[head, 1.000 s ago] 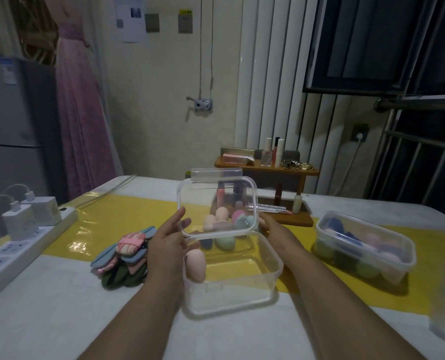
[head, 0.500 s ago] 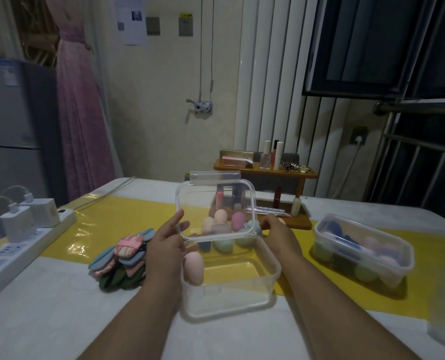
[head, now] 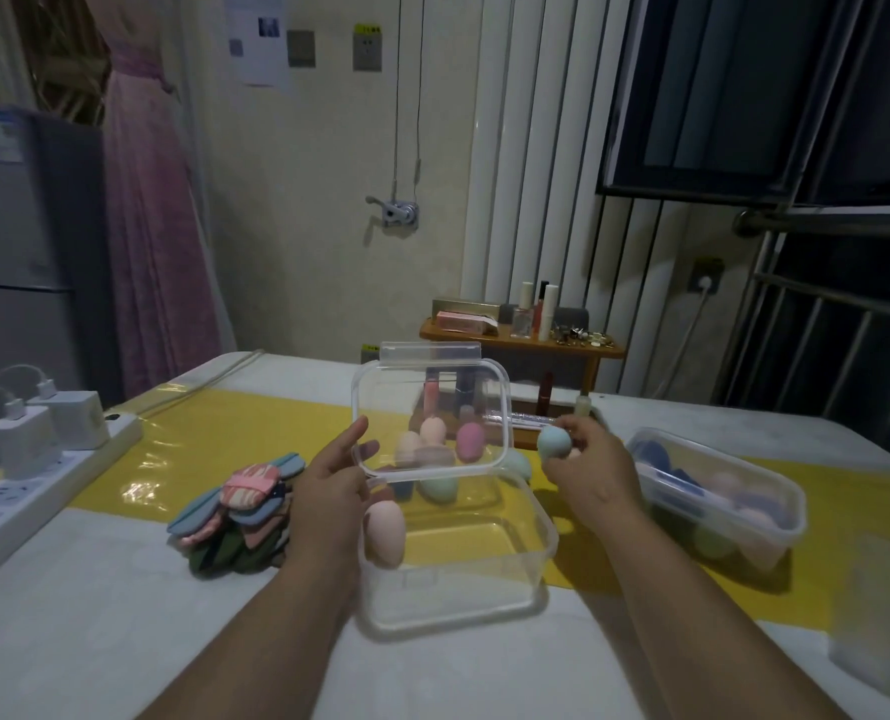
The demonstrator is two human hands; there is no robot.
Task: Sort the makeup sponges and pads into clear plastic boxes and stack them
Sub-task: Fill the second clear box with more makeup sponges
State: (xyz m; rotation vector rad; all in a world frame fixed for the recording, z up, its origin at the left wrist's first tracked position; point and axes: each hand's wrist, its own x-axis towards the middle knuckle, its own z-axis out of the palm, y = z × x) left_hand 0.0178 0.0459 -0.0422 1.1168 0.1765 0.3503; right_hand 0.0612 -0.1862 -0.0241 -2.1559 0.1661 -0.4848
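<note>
**A:** Which step is in hand?

**B:** Filling the middle box. From the left: the pads point(head: 240, 506) lie heaped toward the desk's left edge, untouched. The left hand point(head: 328, 491) pinches the lid point(head: 432, 402) at its lower left corner, thumb in front and fingers behind. It holds the lid raised over the far rim of the box point(head: 453, 600). One pink sponge point(head: 384, 532) leans on the box's left wall, inside.

**A:** And the other hand?

**B:** The right hand point(head: 588, 475) has its fingers closed round a blue sponge point(head: 554, 443), lifted just beyond the box's far right corner.

**A:** What does the next move call for?

**B:** My guess is swinging it over the right rim and letting go inside. After that come the loose sponges point(head: 438, 488) behind the lid.

**A:** Is there room?

**B:** The box's mouth is open. The lid fences the far side, so the way in is from the right. The full box point(head: 734, 511), toward the right edge, stands apart from the forearm.
</note>
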